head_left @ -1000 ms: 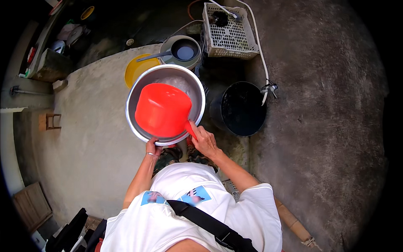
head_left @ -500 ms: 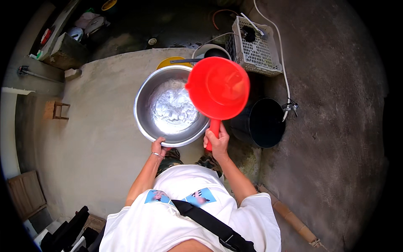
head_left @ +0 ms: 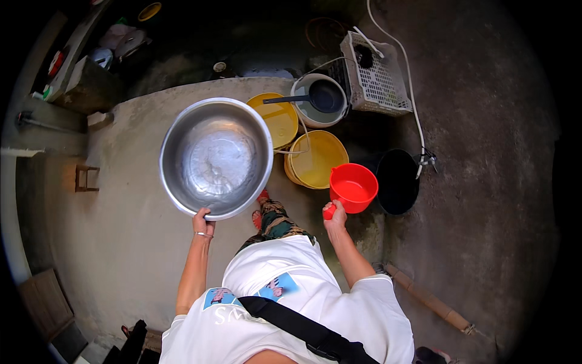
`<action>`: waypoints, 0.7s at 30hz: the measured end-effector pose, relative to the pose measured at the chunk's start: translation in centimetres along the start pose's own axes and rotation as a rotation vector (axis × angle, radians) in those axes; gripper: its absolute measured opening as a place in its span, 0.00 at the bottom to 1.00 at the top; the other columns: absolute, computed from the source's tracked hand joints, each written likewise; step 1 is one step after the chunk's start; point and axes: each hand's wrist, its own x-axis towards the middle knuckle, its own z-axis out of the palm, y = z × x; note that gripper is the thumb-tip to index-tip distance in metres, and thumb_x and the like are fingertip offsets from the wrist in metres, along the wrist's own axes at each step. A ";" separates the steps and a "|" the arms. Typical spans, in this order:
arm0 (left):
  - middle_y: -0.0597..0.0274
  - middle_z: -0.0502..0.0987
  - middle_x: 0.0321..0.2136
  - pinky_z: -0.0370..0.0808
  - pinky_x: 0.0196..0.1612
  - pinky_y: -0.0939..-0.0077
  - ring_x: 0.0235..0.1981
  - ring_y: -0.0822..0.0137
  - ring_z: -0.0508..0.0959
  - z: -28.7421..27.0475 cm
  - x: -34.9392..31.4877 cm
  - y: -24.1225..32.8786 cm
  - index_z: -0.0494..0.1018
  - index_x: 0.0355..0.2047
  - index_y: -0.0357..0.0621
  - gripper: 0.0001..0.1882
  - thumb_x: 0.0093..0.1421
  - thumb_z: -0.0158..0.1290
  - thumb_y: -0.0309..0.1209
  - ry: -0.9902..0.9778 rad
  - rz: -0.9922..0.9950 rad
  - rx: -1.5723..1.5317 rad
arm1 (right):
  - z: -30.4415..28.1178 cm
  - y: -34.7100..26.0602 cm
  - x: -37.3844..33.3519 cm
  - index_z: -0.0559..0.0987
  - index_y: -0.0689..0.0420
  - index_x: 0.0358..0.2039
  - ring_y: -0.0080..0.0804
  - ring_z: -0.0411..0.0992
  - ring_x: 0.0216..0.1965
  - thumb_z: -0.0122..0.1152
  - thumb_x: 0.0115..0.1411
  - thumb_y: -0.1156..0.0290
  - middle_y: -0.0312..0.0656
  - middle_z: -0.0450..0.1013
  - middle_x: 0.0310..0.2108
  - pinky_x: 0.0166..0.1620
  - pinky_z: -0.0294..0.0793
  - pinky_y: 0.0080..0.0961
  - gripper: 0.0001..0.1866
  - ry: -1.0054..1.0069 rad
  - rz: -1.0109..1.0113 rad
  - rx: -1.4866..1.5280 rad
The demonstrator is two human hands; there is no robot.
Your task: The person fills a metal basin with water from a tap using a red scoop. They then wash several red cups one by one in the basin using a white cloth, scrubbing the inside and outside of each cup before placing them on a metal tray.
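My left hand [head_left: 204, 222] grips the near rim of a wide, shiny metal basin [head_left: 177, 148], which is held out to the left above the floor. Whether the basin has a little water in it, I cannot tell. In my right hand [head_left: 335, 218] is the handle of a red plastic dipper [head_left: 354, 188], its cup opening upward and pointing away from me. Just beyond the dipper stands a yellow bucket [head_left: 320, 158] with pale liquid in it. A black bucket [head_left: 397, 182] is to the dipper's right.
Farther off are a second yellow bucket [head_left: 279, 121] and a white bucket [head_left: 306, 118], with a dark long-handled dipper [head_left: 326, 96] over it. Behind stands a white plastic crate [head_left: 381, 82]. A white hose [head_left: 412, 100] hangs into the black bucket. A small stool [head_left: 86, 178] stands left.
My left hand has moved the basin left, uncovering the yellow buckets. My right hand has carried the red dipper rightward and lower, away from the basin.
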 end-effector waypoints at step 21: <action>0.42 0.69 0.41 0.72 0.44 0.39 0.38 0.38 0.72 1.9 21.9 26.3 0.63 0.36 0.26 0.20 0.40 0.45 0.23 0.259 0.007 0.153 | 19.8 6.7 6.8 0.62 0.56 0.29 0.28 0.63 0.11 0.51 0.47 0.82 0.39 0.63 0.14 0.11 0.66 0.28 0.10 0.469 -0.605 -0.128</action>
